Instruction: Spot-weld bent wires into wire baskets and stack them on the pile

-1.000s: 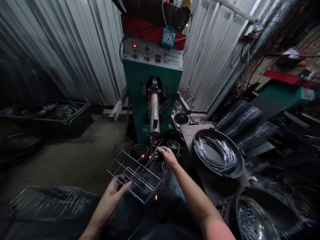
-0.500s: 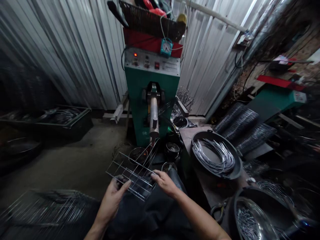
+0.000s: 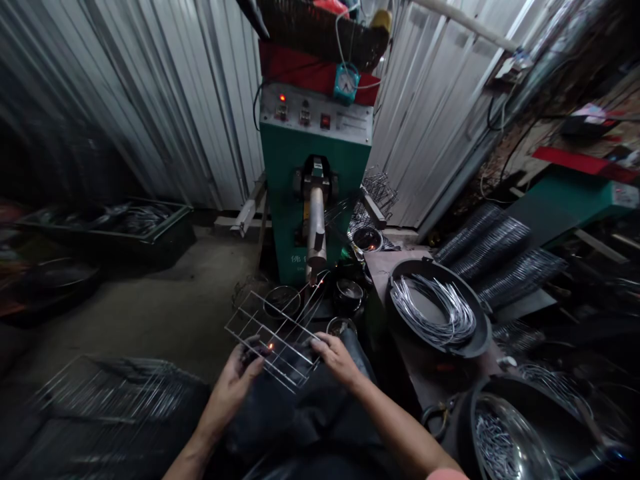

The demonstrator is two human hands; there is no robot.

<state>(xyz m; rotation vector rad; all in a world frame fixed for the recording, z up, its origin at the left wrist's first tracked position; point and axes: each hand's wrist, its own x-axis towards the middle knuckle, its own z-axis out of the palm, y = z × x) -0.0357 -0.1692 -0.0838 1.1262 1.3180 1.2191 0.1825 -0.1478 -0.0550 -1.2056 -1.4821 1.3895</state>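
A wire rack (image 3: 285,336) of thin metal rods is held in front of me, its far end reaching under the electrode arm (image 3: 316,227) of a green spot-welding machine (image 3: 280,163). My left hand (image 3: 239,375) grips the rack's near left side between thumb and fingers. On its right edge, my right hand (image 3: 336,355) is closed, the fingertips partly hidden. Orange sparks glow at the electrode tip, and another bright spark shows beside my left fingers.
At right, a round pan (image 3: 481,337) holds a coil of wire, and a bowl (image 3: 505,440) contains short metal pieces. Stacked wire racks (image 3: 130,390) lie at lower left. A green-edged bin (image 3: 165,230) stands on the floor farther back.
Orange sparks now show at the electrode tip and near my left hand. The view has shifted, so the machine appears farther right. Both hands still hold the wire rack.
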